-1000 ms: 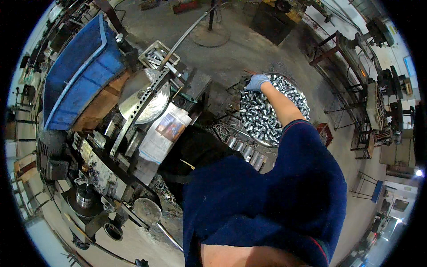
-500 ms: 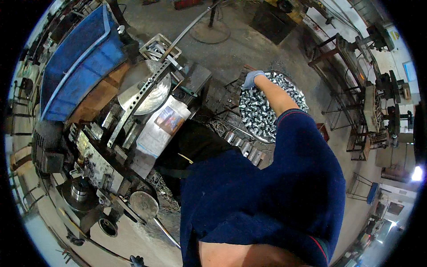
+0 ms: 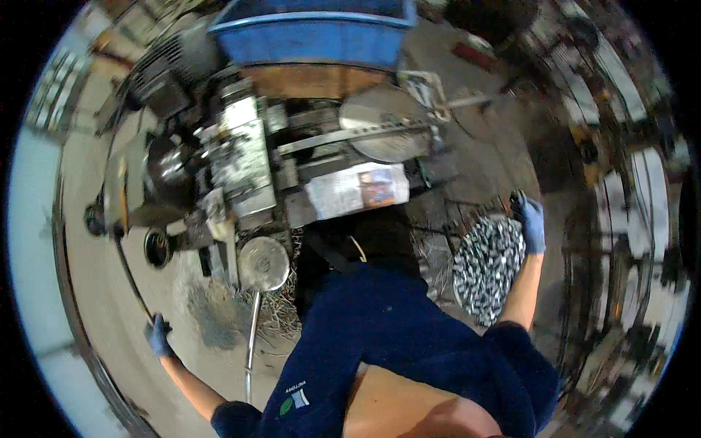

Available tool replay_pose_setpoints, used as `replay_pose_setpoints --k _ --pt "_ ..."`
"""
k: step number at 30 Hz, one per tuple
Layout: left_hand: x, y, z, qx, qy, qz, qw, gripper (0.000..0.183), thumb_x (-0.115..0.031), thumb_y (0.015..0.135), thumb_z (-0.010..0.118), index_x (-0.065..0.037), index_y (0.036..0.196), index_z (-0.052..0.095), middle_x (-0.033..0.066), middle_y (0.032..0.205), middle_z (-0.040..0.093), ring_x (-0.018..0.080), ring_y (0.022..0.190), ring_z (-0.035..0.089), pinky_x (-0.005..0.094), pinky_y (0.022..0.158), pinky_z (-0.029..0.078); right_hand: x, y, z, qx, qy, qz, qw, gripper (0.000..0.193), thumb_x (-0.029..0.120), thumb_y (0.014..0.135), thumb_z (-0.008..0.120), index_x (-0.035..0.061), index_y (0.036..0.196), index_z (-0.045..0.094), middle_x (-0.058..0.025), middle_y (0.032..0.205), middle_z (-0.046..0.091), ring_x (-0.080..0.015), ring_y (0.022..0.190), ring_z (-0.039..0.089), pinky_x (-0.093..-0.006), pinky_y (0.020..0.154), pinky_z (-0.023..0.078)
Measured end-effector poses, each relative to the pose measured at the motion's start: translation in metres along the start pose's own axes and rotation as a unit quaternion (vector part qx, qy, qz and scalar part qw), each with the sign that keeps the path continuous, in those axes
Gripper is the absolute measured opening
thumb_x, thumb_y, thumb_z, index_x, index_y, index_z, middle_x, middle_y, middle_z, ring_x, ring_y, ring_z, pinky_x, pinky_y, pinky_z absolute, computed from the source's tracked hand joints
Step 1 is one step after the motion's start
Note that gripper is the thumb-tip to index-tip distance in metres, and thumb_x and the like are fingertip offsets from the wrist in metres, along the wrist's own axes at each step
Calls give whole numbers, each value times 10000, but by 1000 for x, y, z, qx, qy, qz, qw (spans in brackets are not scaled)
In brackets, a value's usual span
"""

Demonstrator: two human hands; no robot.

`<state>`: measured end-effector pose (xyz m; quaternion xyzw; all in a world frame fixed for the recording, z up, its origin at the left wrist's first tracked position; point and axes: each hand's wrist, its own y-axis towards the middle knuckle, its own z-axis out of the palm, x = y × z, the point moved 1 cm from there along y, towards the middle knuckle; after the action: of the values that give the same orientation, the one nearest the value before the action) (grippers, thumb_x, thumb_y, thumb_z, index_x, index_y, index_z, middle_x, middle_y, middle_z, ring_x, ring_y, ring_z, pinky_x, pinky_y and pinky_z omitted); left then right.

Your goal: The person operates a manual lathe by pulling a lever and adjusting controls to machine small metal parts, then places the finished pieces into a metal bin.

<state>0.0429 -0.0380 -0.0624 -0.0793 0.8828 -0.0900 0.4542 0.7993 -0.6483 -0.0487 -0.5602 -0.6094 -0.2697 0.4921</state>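
Observation:
My left hand, in a blue-grey glove with dark fingers, is closed at the lower end of a long thin lever on the machine's left side. On the right, my gloved right hand is raised at the far right edge of a round heap of short shiny metal pieces. Its dark fingers are curled, and blur hides what they hold, if anything. Between my hands stands the greasy metal machine, with a bright slide, a dark round chuck and a long perforated bar.
A blue bin stands behind the machine. A printed paper sheet lies on its near side, by a large metal disc. A round seat-like plate on a rod rises front left, with metal shavings beneath. Racks line the right.
My view has swung left toward the machine. My right hand has gone from the heap's far left edge to its far right edge. My left arm has come into view.

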Motion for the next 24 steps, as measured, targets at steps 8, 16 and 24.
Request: replay_pose_setpoints --k 8,16,24 --pt "1 -13 8 6 -9 23 1000 382 -260 783 658 33 1019 586 46 683 570 113 563 537 257 501 454 186 -23 219 347 164 -238 892 352 218 850 570 -46 1082 589 -171 1124 585 -251 975 587 -361 901 453" --pt "20 -57 -4 -2 3 2 1000 315 -211 797 630 8 1018 588 26 687 568 94 571 522 243 501 429 324 -126 431 415 -214 -646 604 510 398 691 696 30 1038 633 -231 1185 467 -371 1048 515 -395 922 413" --pt "7 -78 2 -48 40 28 998 271 -225 801 629 -10 965 608 16 656 560 87 540 507 264 505 421 326 -124 544 346 -475 -651 480 649 574 628 666 -39 842 660 -255 932 569 -364 848 576 -390 783 473"
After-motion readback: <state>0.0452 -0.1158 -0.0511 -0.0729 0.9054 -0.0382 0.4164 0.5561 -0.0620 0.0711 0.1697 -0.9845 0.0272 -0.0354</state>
